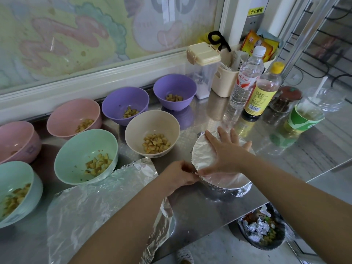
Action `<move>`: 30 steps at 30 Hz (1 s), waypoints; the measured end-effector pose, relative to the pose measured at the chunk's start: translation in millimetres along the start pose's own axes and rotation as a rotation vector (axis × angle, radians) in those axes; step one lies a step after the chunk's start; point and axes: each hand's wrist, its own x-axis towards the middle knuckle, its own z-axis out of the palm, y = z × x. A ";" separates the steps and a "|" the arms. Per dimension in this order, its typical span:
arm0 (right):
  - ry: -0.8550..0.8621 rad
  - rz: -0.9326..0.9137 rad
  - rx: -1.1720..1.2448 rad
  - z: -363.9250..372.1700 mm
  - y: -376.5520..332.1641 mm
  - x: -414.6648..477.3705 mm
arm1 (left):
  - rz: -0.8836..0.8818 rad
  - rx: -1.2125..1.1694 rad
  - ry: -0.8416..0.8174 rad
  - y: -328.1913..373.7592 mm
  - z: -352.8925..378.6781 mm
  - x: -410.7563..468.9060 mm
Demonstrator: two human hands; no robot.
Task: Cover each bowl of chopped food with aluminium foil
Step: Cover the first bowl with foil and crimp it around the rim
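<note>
Right hand (225, 149) lies flat on the foil-covered bowl (226, 180), fingers spread, pressing the sheet down over the mouth. Left hand (180, 175) pinches the foil at the near-left rim, just beside the right thumb. This bowl stands at the front right of the steel counter (200, 212), near its edge.

Step in hand, as judged: crimping the foil skirt round the rim of the only covered bowl in view. The next move calls for working the pinch on round the rim while the flat hand holds the sheet taut. After that, the loose foil sheet (99, 206), lying just left of the bowl, goes to one of the open bowls (76, 149). Seven of these, each with chopped food, stand to the left and behind.

Not visible: contents and colour of the covered bowl, and the far rim behind the right hand. Left fingertips are curled under and hard to make out. The two leftmost bowls are cut off by the frame edge.
</note>
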 end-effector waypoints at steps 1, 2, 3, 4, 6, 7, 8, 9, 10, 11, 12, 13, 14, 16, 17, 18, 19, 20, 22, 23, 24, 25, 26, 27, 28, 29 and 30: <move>0.001 0.001 0.000 0.1 -0.1 -0.2 | -0.052 -0.125 -0.013 1.6 1.2 -0.3; 0.003 0.001 -0.002 0.0 -0.3 -0.5 | -0.098 -0.228 -0.016 1.9 2.9 -0.5; 0.004 0.002 -0.005 -0.1 -0.4 -0.7 | -0.139 -0.315 -0.014 2.1 4.9 -1.8; 0.005 0.002 -0.007 -0.1 -0.5 -0.9 | -0.175 -0.398 -0.007 1.3 7.6 -3.2; 0.005 0.003 -0.009 -0.2 -0.5 -0.8 | -0.243 -0.557 0.037 -1.0 14.3 -6.7; 0.003 0.004 -0.008 -0.1 -0.6 -0.7 | -0.272 -0.628 0.068 -2.7 18.7 -8.7; 0.002 0.006 -0.007 0.3 -0.5 -0.4 | -0.294 -0.688 0.100 -4.7 23.4 -10.3; 0.003 0.007 -0.007 0.7 -0.3 -0.2 | -0.312 -0.734 0.132 -5.5 28.2 -11.9; 0.003 0.008 -0.008 0.9 -0.1 0.3 | -0.321 -0.772 0.156 -5.8 32.6 -13.2; 0.004 0.007 -0.008 1.1 0.1 0.4 | -0.323 -0.795 0.171 -4.7 35.8 -15.2; 0.005 0.006 -0.009 1.4 0.2 0.8 | -0.318 -0.806 0.181 -3.5 38.0 -16.7; 0.005 0.005 -0.010 1.4 0.5 1.1 | -0.313 -0.811 0.182 -0.3 39.8 -19.4; 0.003 0.005 -0.010 1.4 0.7 1.5 | -0.308 -0.817 0.183 1.5 41.0 -20.5; -0.001 0.004 -0.013 1.7 0.8 1.8 | -0.313 -0.837 0.205 5.5 43.7 -23.6; -0.001 0.003 -0.014 1.7 0.7 1.9 | -0.323 -0.855 0.222 6.9 44.7 -23.8; 0.000 0.002 -0.014 2.1 0.8 1.8 | -0.327 -0.876 0.228 8.4 45.2 -23.8; 0.004 0.002 -0.012 2.4 0.9 1.8 | -0.325 -0.911 0.220 12.2 45.8 -25.4; 0.011 0.001 -0.010 2.7 0.7 1.6 | -0.314 -0.957 0.194 16.6 45.9 -26.3; 0.022 0.002 -0.006 2.9 0.4 1.0 | -0.299 -1.051 0.097 26.2 43.7 -28.4; 0.024 0.003 -0.006 2.7 0.2 0.4 | -0.299 -1.087 0.035 30.7 41.6 -30.8; 0.026 0.004 -0.008 2.8 -0.2 0.0 | -0.296 -1.107 -0.021 33.5 39.0 -32.1; 0.029 0.005 -0.012 2.7 -0.4 -0.7 | -0.292 -1.115 -0.073 35.8 36.7 -33.5; 0.031 0.005 -0.015 2.6 -0.8 -1.2 | -0.289 -1.113 -0.114 36.5 33.7 -32.9; 0.032 0.005 -0.016 2.2 -1.1 -1.9 | -0.286 -1.105 -0.153 37.4 31.5 -33.5; 0.033 0.005 -0.016 2.1 -1.5 -2.4 | -0.282 -1.093 -0.190 38.2 29.6 -33.4; 0.035 0.005 -0.015 1.9 -2.1 -2.5 | -0.271 -1.082 -0.238 39.9 28.2 -33.7; 0.038 0.006 -0.014 1.7 -2.6 -3.1 | -0.255 -1.072 -0.290 42.3 27.3 -34.2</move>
